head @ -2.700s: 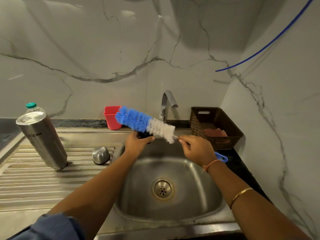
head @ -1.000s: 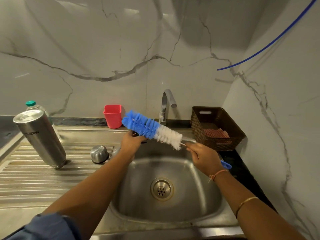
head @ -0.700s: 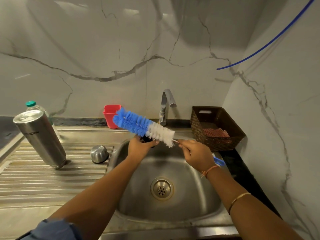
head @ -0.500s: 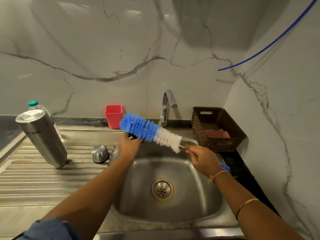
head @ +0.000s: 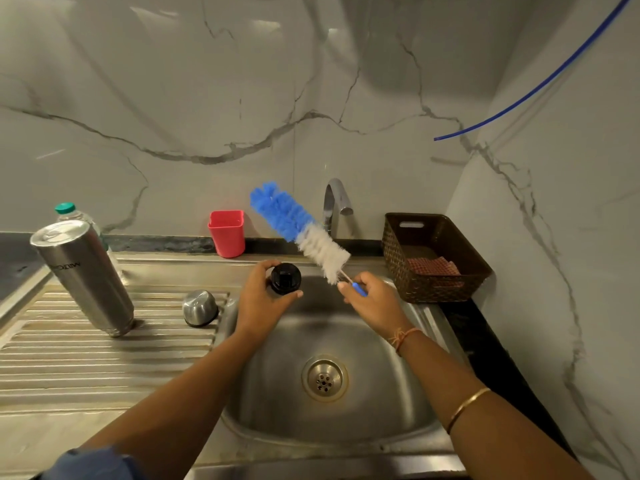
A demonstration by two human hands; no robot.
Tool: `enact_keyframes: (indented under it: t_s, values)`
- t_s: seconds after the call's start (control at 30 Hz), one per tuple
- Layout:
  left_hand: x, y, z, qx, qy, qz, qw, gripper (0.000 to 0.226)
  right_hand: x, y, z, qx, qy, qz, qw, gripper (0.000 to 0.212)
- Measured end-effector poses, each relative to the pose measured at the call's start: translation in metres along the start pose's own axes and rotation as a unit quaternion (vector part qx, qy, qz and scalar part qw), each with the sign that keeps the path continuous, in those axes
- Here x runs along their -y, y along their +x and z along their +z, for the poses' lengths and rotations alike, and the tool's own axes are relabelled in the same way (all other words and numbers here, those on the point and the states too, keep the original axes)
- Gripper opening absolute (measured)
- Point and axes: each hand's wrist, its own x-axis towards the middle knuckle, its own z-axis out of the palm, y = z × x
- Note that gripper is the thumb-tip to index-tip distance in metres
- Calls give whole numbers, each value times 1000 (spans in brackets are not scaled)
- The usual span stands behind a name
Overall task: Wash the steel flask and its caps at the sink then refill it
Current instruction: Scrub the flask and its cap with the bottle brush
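Observation:
My left hand grips a round black inner cap over the back of the sink basin. My right hand holds the blue handle of a bottle brush, whose blue and white bristles point up and to the left, clear of the cap. The steel flask stands upside down on the ribbed drainboard at the left. A domed steel outer cap sits on the drainboard beside the basin. The tap shows no water.
A red cup stands behind the sink, left of the tap. A brown woven basket with a checked cloth sits at the right. A plastic bottle with a green lid is behind the flask. A blue tube hangs by the right wall.
The brush was lying across the cap, sliding left and right. Now it has lifted off and tilted up toward the tap, and the black cap shows in my left hand.

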Motion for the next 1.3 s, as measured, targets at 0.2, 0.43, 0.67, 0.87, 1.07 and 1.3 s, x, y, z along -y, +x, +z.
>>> enact_keyframes:
  t_s: [0.2,0.43,0.67,0.87,1.07,1.3]
  values:
    - [-9,-6,0,4,66,77,995,63,40,6,23,-6,87,32,996,41]
    - [-17,-10,-4,21,62,94,993,58,53,9,38,42,206,94,973,41]
    - [-13,-10,-9,28,61,89,994,49,54,9,41,67,245,128,959,37]
    - [-14,-6,-12,5,36,58,998,41,48,4,55,37,233,99,967,36]
    - [-20,4,-15,11,36,78,996,46,52,7,54,8,269,85,959,38]
    - [-6,-9,-15,46,46,18,998,53,44,2,55,-61,146,47,986,25]
